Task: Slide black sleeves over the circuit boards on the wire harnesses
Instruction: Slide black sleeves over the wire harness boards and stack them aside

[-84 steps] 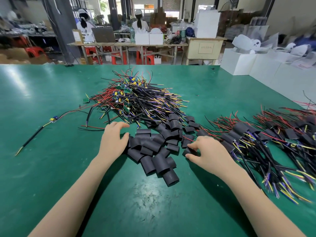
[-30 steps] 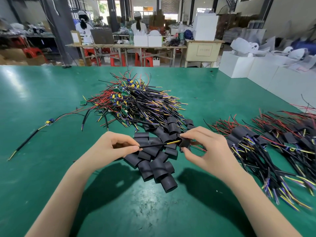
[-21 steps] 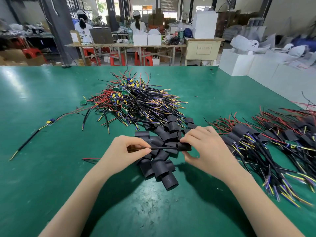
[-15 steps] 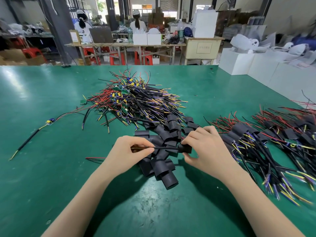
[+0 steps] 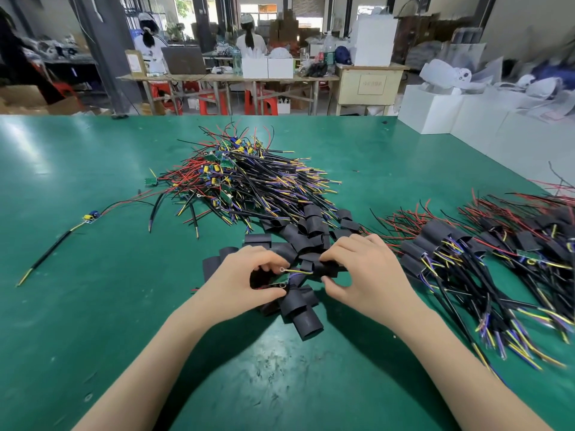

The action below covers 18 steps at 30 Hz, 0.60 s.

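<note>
Green bench [image 5: 93, 306], one person working, both forearms reaching in from the near edge.

Left hand [image 5: 242, 281]: fingers curled, thumb and fingertips pinching a small green circuit board [image 5: 281, 279]. Thin yellow and purple leads run right from the board toward the other hand.

Right hand [image 5: 367, 275]: fingers pressed together around a black sleeve [image 5: 326, 270], held just right of the board. The sleeve sits on the leads; the board itself is bare, so by my reading the sleeve has yet to travel the last bit left onto it.

Under and around both hands: a loose heap of empty sleeves [image 5: 306, 318], many left, spilling toward the near side.

Far centre: the unsleeved pile [image 5: 249, 181], a thick tangle of red, black, yellow and purple wire with green boards showing through. Large pile, clearly the bulk of the work ahead.

Right side: the finished harnesses [image 5: 466, 262], laid roughly parallel, each with a black sleeve over its middle. A second spread of the same lies farther right, partly blurred at the frame edge.

Far left, well apart from everything: one stray harness [image 5: 90, 216], board uncovered.

Judgement: a good number done, but the bare pile looks at least as large as the sleeved lot. Somewhere near the middle, possibly less. Current piece is mid-sleeving.
</note>
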{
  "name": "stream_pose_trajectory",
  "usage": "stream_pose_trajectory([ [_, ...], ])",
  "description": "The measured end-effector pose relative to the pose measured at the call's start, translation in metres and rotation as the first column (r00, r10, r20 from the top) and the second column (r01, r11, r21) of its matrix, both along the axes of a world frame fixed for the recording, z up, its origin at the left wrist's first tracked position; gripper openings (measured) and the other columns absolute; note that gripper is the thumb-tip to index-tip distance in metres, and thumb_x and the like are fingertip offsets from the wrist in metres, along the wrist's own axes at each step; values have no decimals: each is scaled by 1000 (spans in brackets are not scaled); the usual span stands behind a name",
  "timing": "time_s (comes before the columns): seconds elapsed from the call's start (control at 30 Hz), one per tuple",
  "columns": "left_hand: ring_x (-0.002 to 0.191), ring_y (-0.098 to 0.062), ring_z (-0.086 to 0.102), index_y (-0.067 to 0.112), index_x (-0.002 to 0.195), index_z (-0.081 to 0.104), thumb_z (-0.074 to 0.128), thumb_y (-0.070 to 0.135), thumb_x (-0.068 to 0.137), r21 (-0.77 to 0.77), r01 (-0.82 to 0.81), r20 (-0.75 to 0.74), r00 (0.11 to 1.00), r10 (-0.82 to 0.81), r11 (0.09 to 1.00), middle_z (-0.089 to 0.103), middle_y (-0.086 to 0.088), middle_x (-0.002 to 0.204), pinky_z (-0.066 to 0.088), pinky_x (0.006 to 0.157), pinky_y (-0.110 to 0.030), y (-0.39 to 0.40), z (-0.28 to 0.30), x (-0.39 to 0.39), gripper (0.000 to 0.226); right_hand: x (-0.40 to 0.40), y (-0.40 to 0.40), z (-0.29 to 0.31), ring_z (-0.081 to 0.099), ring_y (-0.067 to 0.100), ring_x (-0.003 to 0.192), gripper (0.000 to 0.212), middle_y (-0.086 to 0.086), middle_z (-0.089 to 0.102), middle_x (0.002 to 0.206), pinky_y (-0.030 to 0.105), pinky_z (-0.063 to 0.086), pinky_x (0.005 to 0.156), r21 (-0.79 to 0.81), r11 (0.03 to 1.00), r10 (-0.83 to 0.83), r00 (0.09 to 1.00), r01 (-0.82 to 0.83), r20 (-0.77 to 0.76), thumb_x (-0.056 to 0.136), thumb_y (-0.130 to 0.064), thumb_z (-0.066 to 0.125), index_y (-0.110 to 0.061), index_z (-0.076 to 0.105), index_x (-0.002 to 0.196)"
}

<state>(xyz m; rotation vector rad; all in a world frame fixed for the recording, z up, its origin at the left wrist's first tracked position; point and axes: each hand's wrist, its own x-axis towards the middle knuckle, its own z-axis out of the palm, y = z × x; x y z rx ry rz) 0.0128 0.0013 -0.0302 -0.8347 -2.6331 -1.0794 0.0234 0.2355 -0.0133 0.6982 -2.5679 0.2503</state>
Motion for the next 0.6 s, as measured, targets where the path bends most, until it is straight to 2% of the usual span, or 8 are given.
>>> stream_pose_trajectory([
  [0.07, 82, -11, 57, 14, 97, 73, 85, 14, 72, -14, -20, -21, 1000, 20, 1000, 68, 6, 87, 46, 78, -27, -3, 0, -1, 28, 0, 0, 0, 59, 23, 74, 20, -5, 63, 78, 33, 42, 71, -9, 1000, -2, 1000, 2, -7, 68, -29, 76, -19, 68, 83],
  [0.17, 78, -6, 57, 14, 92, 74, 85, 16, 72, 14, -20, -19, 1000, 20, 1000, 68, 3, 84, 46, 75, -22, -3, 0, -2, 23, 1, -1, 0, 59, 23, 74, 21, -5, 63, 78, 33, 41, 70, -33, 999, 10, 1000, -10, -4, 68, -29, 76, -18, 69, 84],
  [0.23, 76, -6, 58, 15, 92, 73, 84, 14, 74, 78, -18, -5, 1000, 18, 997, 66, 3, 85, 46, 72, -20, -1, 0, -1, 21, 2, -2, 0, 59, 24, 76, 21, -4, 64, 80, 34, 42, 69, -50, 998, 35, 999, -34, 20, 70, -29, 75, -17, 69, 87],
  [0.43, 77, -17, 63, 16, 104, 68, 82, 11, 76, 266, 4, 102, 994, -33, 964, 67, 4, 86, 54, 71, -27, 12, 0, 4, 32, 6, -10, -4, 58, 21, 85, 23, -3, 63, 89, 35, 48, 73, -154, 981, 136, 983, -116, 124, 77, -31, 70, -16, 68, 95],
  [0.6, 76, -20, 67, 14, 96, 70, 80, 12, 77, 380, -46, 181, 983, -26, 924, 72, -3, 84, 56, 70, -32, 14, -1, 3, 21, 5, -10, -3, 58, 22, 83, 23, 0, 63, 90, 37, 50, 74, -231, 954, 212, 974, -190, 74, 75, -18, 74, -11, 68, 96],
])
